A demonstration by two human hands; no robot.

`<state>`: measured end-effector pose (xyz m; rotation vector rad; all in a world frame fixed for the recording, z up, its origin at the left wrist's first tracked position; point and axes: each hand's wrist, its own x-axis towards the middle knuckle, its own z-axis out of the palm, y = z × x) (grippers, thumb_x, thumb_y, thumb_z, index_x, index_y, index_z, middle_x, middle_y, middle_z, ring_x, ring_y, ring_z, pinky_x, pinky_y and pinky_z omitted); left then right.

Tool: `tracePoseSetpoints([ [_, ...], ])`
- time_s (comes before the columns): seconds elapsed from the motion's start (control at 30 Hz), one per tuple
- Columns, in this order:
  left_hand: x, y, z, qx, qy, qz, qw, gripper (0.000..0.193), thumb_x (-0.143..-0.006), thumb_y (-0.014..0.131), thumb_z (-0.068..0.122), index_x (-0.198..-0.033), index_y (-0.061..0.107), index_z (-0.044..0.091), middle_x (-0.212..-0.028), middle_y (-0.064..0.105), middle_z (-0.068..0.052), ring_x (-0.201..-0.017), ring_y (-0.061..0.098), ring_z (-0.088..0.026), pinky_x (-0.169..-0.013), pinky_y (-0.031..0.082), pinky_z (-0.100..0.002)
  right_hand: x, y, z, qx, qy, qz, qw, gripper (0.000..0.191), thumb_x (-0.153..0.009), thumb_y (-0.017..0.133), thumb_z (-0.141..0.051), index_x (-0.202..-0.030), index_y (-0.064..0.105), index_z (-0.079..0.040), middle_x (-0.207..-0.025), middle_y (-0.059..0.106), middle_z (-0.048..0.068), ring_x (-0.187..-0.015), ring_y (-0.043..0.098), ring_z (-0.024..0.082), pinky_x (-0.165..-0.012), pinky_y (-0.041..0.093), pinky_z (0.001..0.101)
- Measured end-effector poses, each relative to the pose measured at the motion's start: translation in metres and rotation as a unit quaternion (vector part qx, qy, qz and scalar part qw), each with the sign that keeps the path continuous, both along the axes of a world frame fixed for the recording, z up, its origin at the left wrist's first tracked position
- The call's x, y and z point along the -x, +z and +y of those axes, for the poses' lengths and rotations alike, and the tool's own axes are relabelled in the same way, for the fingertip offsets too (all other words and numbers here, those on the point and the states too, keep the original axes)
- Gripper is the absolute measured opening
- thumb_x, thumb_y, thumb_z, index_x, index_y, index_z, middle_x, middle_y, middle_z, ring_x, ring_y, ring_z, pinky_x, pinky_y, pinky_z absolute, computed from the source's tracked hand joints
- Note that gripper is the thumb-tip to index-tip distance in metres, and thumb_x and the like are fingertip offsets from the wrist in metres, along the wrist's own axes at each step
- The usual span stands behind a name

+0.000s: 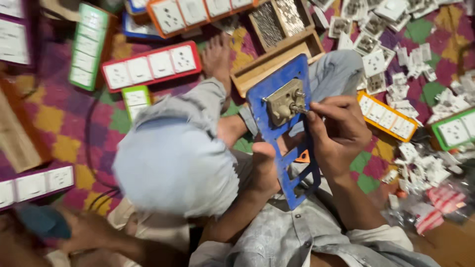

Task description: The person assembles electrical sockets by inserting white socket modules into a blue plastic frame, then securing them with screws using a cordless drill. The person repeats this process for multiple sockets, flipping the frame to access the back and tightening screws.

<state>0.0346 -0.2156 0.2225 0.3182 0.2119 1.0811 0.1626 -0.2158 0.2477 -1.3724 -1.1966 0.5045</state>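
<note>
A blue plastic plate (284,89) with cut-outs stands tilted between my legs. A beige socket part (283,101) with metal screws sits on its upper half. My left hand (264,165) is closed around the plate's lower left edge and holds it upright. My right hand (339,131) is to the right of the plate. Its fingers pinch a small metal tool (300,109) whose tip touches the beige part's right side. My bent knee (173,165) in pale grey trousers fills the middle left.
A wooden tray (277,54) with compartments of screws lies beyond the plate. Red (151,64), green (86,44) and orange (386,116) frames hold white switch modules. Loose white parts (415,64) cover the patterned mat on the right. Another person's hand (84,232) holds a teal object at bottom left.
</note>
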Motion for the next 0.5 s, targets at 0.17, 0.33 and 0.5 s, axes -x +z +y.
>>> tracePoseSetpoints([
  [0.17, -0.01, -0.034, 0.003, 0.046, -0.057, 0.013, 0.997, 0.111, -0.089, 0.057, 0.081, -0.159, 0.036, -0.002, -0.146, 0.053, -0.013, -0.13, 0.055, -0.023, -0.113, 0.047, -0.04, -0.009, -0.036, 0.006, 0.064, -0.009, 0.047, 0.997, 0.015, -0.102, 0.075, 0.008, -0.116, 0.074, 0.003, -0.108, 0.059, 0.005, -0.089, 0.058, 0.008, -0.077, 0.049, 0.0179],
  [0.33, -0.008, -0.051, 0.001, 0.037, -0.087, -0.004, 0.996, 0.111, -0.092, 0.054, 0.084, -0.154, 0.038, -0.007, -0.138, 0.057, -0.016, -0.127, 0.057, -0.023, -0.109, 0.048, -0.039, -0.013, -0.053, 0.001, 0.095, -0.005, 0.047, 0.994, 0.016, -0.101, 0.075, 0.008, -0.116, 0.074, 0.002, -0.106, 0.057, 0.004, -0.09, 0.06, 0.007, -0.079, 0.05, 0.0173],
  [0.5, -0.009, -0.048, 0.002, 0.065, -0.069, 0.027, 0.995, 0.114, -0.088, 0.056, 0.084, -0.157, 0.037, -0.005, -0.139, 0.055, -0.013, -0.127, 0.055, -0.021, -0.111, 0.047, -0.038, -0.019, -0.053, 0.002, 0.102, 0.002, 0.043, 0.994, 0.016, -0.1, 0.078, 0.009, -0.114, 0.075, 0.003, -0.102, 0.058, 0.004, -0.083, 0.059, 0.006, -0.073, 0.048, 0.0159],
])
